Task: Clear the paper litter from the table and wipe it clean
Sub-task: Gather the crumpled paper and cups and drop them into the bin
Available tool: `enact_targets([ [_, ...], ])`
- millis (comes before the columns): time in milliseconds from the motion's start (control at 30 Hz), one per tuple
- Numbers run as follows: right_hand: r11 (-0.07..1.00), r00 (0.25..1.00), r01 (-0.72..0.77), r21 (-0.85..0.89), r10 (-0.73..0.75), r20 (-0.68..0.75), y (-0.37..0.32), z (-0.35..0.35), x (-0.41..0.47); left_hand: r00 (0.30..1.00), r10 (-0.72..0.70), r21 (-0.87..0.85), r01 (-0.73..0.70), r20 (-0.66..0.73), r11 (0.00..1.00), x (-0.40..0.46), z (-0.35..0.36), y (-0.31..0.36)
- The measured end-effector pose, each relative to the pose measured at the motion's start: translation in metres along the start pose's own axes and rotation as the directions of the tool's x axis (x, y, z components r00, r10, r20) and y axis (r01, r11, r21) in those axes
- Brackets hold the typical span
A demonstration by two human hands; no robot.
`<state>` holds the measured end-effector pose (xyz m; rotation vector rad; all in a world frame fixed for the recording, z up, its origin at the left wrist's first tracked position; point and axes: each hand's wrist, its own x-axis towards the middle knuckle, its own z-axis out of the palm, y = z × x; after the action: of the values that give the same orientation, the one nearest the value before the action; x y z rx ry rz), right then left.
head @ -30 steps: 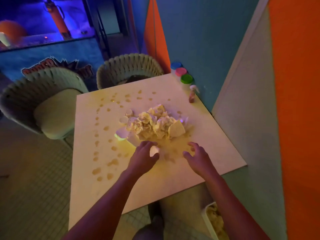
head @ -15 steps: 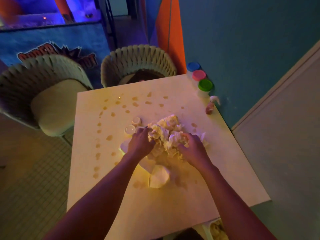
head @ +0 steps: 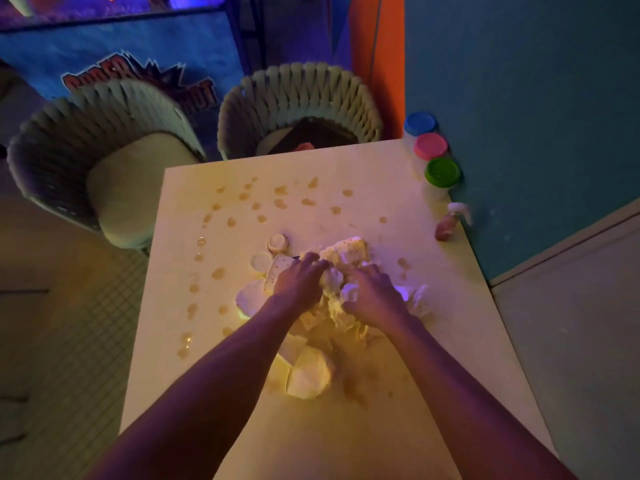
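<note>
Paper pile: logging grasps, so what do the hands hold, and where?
Both hands, left hand and right hand, press onto the crumpled paper pile from its near side; closed grip cannot be told.

We have a single view, from a head-worn wide-angle camera. It looks forward and steeply down over the table (head: pixel 346 427), from the near edge toward the far edge. Both forearms enter from the bottom of the frame, close to the lens. Two chairs (head: pixel 114 161) and the wall (head: pixel 519 98) lie beyond the table. Straight edges bow toward the frame borders.
</note>
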<state>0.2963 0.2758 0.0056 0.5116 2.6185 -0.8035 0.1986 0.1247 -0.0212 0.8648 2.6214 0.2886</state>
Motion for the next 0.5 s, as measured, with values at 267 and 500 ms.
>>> enact_targets([
  [267,0.966,0.994,0.093,-0.241,-0.079,0.070,0.012,0.010,0.022,0.979,-0.066,-0.173,0.033,-0.193,0.984,-0.007,-0.010,0.007],
  [500,0.950,0.984,0.169,-0.263,-0.147,0.103,0.022,0.014,0.032,0.925,-0.269,-0.376,0.156,-0.269,0.913,-0.025,-0.019,-0.002],
])
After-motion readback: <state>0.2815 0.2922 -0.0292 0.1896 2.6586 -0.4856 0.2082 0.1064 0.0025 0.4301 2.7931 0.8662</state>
